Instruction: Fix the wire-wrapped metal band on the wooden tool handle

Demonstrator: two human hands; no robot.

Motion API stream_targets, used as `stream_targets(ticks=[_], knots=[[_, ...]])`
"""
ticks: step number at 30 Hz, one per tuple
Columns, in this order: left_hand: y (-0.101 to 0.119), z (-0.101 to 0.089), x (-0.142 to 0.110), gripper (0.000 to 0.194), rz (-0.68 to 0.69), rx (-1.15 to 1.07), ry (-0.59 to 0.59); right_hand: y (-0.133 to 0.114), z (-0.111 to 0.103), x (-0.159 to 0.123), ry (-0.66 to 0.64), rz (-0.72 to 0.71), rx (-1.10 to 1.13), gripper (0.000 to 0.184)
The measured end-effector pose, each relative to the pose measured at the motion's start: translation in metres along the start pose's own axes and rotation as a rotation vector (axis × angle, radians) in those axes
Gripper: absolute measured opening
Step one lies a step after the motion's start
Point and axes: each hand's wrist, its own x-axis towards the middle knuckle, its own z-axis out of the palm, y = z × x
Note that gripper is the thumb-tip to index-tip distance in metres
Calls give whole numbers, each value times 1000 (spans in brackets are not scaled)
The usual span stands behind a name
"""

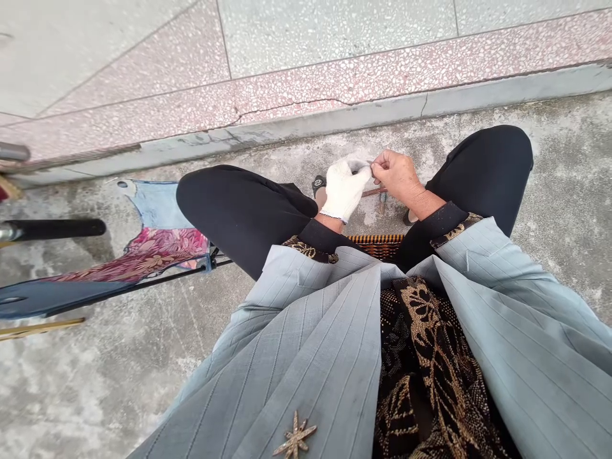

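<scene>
I sit with my knees apart over a concrete floor. My left hand (345,186) wears a white glove and is closed, its fingertips meeting those of my right hand (394,173). The bare right hand pinches the glove's fingertip or something small there; I cannot make out which. Below the hands a thin reddish-brown rod (373,191) lies across the floor. A woven seat edge (380,242) shows between my legs.
A folding frame with blue and pink floral cloth (138,255) lies at the left. A black handle (57,228) and a grey tube (13,152) stick in from the left edge. A raised tiled step (306,95) runs across the back.
</scene>
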Motion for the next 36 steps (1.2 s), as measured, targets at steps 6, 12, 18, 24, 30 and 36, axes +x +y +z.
stream_targets(ticks=[6, 12, 18, 24, 30, 36], knots=[[0, -3, -2, 9, 9, -140, -94, -9, -11, 4, -116, 214, 269, 28], [-4, -4, -3, 6, -10, -244, -189, -12, -26, 0, -247, 305, 332, 25], [-7, -4, -1, 9, 13, -150, -154, -10, -21, -8, -17, -165, -244, 9], [-5, -7, 0, 15, 134, 182, -138, -15, -23, -16, -101, -321, -788, 29], [-2, -5, -2, 20, 246, 443, -125, -10, -15, -21, -95, -391, -1034, 39], [-5, -6, -2, 19, 344, 612, -169, -9, -8, -25, -97, -386, -1078, 44]])
